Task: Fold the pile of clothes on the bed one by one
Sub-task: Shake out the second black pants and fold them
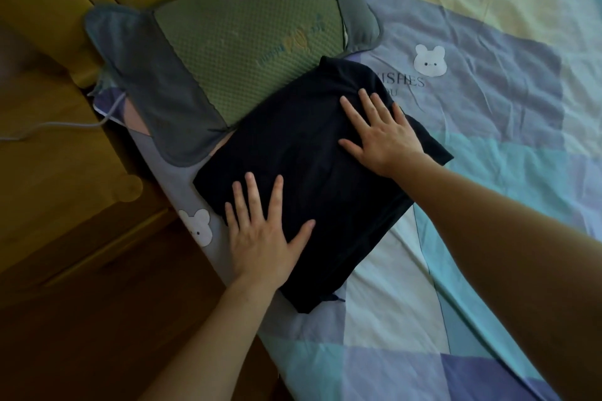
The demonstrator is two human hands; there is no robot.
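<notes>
Wooden floor (65, 205) at left. Grey-green pillow (228, 52) at head of bed (488, 107). Folded dark garment (309, 172) lies flat on bed, far edge touching pillow. Left hand (264, 238) and right hand (381, 130) press it, fingers straight, spread, no grip.

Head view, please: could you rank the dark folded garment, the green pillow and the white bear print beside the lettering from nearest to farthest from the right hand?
From the right hand:
1. Dark folded garment, directly under the flat palm.
2. White bear print, on the bedsheet just beyond the fingertips, to the right.
3. Green pillow, up and left at the headboard, though nearly level with the print.
</notes>
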